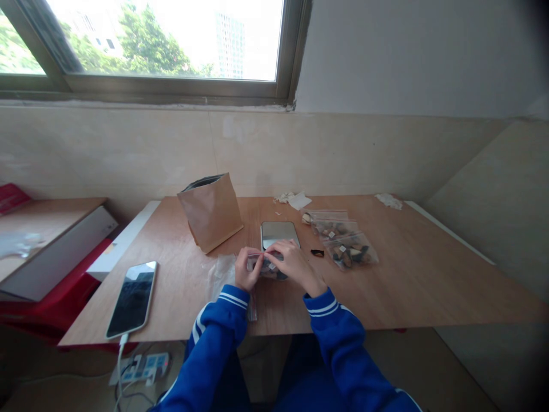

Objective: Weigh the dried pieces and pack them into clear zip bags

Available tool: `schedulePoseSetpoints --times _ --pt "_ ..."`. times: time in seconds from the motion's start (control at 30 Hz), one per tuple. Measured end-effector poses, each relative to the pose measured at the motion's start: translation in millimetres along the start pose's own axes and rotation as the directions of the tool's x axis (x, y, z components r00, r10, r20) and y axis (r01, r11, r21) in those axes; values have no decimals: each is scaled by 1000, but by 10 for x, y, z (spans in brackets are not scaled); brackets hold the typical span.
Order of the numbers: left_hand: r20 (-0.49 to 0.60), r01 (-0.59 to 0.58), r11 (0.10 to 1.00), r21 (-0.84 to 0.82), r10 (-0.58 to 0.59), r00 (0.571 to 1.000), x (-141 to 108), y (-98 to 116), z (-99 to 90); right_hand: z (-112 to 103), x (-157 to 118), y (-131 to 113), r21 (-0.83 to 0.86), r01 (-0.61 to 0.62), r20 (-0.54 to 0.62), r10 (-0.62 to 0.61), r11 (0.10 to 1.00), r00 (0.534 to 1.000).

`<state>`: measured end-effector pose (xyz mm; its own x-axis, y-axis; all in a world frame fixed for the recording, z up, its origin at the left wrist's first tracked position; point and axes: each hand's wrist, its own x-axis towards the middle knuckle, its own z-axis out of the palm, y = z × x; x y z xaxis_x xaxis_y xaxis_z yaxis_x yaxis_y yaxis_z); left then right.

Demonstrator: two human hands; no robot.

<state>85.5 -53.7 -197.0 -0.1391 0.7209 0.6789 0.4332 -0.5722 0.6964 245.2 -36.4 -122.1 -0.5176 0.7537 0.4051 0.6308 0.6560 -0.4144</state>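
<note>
Left hand (pixel 247 270) and right hand (pixel 295 264) both clench a small zip bag (pixel 266 266); front edge of the wooden table (pixel 412 286) lies near, below the wrists; filled zip bags (pixel 345 250) sit just beyond the right hand.

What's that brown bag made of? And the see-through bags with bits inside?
The brown bag looks like matte kraft paper, maybe with a dark lining at its mouth. The clear bags look like shiny plastic: they glint and the pieces show through.
</note>
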Motion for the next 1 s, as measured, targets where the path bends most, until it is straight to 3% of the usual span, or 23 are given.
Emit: schedulePoseSetpoints --times 0.27,0.53,0.83,1.0 --pt "-9 -11 999 32 12 1000 -3 -10 8 -19 8 -16 -66 44 11 -44 997 999" --pt "-48 -25 998 53 28 998 -11 -38 30 149 -40 -4 -230 79 -74 -98 970 992" --pt "-31 -9 999 54 11 999 -6 -4 21 2 -63 62 -68 -1 20 3 998 1000" --pt "19 25 1000 17 -25 1000 -1 -13 28 42 -72 113 -31 -1 7 1 1000 1000"
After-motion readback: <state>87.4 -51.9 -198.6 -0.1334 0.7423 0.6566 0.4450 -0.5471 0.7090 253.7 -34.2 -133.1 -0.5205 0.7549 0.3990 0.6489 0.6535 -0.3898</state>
